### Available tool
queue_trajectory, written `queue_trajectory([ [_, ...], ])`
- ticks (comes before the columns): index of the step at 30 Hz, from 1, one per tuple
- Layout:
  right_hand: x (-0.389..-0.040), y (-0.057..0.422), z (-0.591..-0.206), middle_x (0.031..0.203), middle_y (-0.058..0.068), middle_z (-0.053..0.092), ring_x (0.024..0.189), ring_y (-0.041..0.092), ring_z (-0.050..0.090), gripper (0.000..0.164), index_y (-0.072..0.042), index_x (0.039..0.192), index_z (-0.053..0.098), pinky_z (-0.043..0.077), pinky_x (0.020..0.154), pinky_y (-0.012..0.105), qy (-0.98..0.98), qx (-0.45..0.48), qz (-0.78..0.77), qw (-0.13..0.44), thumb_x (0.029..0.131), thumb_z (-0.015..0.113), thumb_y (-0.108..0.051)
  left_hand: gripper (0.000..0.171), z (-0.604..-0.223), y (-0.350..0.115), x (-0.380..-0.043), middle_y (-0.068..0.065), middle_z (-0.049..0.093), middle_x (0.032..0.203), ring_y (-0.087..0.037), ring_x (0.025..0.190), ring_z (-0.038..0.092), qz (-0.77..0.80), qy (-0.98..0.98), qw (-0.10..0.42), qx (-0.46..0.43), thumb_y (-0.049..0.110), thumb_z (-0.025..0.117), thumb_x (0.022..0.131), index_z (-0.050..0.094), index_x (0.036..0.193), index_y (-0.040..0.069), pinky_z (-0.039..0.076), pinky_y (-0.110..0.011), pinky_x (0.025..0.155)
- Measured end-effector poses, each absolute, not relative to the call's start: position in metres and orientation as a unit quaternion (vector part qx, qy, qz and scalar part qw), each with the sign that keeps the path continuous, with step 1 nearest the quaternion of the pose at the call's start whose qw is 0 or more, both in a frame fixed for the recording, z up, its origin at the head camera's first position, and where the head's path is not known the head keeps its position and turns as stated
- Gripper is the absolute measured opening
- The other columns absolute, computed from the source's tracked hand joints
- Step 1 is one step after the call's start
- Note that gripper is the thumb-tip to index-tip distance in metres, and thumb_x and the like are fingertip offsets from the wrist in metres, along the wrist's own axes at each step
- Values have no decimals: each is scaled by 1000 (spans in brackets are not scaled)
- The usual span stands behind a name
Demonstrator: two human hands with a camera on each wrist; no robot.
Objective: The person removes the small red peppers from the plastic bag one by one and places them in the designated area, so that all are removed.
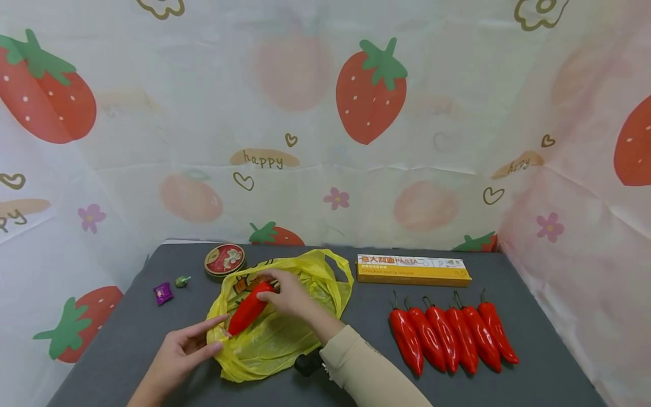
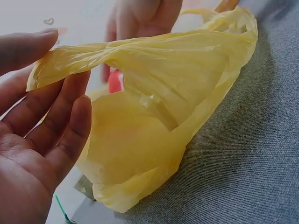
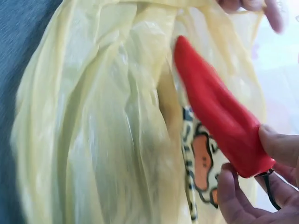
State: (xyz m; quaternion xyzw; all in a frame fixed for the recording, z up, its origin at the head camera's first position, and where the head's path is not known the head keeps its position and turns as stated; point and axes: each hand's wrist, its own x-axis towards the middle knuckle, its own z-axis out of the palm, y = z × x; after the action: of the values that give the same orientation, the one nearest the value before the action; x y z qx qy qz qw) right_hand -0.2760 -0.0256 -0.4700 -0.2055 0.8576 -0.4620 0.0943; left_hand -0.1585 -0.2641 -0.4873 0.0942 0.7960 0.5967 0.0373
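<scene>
A yellow plastic bag (image 1: 274,350) with a printed pattern lies on the dark table, its mouth spread. My left hand (image 1: 178,356) pinches the bag's edge between thumb and fingers, as the left wrist view (image 2: 51,121) also shows. Over the bag's opening, my right hand (image 1: 290,294) grips a red chili pepper (image 1: 249,310) by its stem end. In the right wrist view the pepper (image 3: 219,112) points its tip toward the bag's mouth, beside the printed side. What lies deeper inside the bag is hidden.
Several red peppers (image 1: 452,339) lie in a row on the right, below a yellow and white pasta box (image 1: 412,270). A round red tin (image 1: 225,260), a purple wrapped piece (image 1: 163,294) and a small green item (image 1: 182,281) sit at left. Something black (image 1: 307,363) lies beside the right sleeve.
</scene>
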Motion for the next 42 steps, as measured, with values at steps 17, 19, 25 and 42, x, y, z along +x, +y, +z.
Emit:
queue_trajectory([
  [17,-255,74,-453,138,0,55,116,18,57,30,-18,131,68,54,85,24,832,-329,-427,134,104,56,-24,47,-487,-262,-158,22,67,124,-3,102,68,606,786,43,115,10,65,98,54,141,-5,58,-22,81],
  [19,-255,88,-452,136,-3,58,117,16,55,29,-22,130,69,54,87,25,830,-340,-419,145,104,56,-25,47,-486,-262,-158,21,67,124,-4,101,68,605,788,42,110,11,66,98,54,141,-5,58,-23,81],
  [25,-253,130,-452,129,-2,67,105,12,59,28,-23,128,70,55,87,27,833,-346,-404,151,104,57,-24,48,-486,-262,-157,21,67,124,-4,101,68,607,786,45,107,11,66,98,53,142,-6,58,-22,82],
  [42,-244,194,-458,121,-1,71,111,18,65,27,-12,125,71,54,98,41,907,-335,-231,109,101,59,-7,49,-486,-262,-159,19,67,126,-5,102,68,614,782,60,88,13,65,99,53,143,-3,58,-22,83],
])
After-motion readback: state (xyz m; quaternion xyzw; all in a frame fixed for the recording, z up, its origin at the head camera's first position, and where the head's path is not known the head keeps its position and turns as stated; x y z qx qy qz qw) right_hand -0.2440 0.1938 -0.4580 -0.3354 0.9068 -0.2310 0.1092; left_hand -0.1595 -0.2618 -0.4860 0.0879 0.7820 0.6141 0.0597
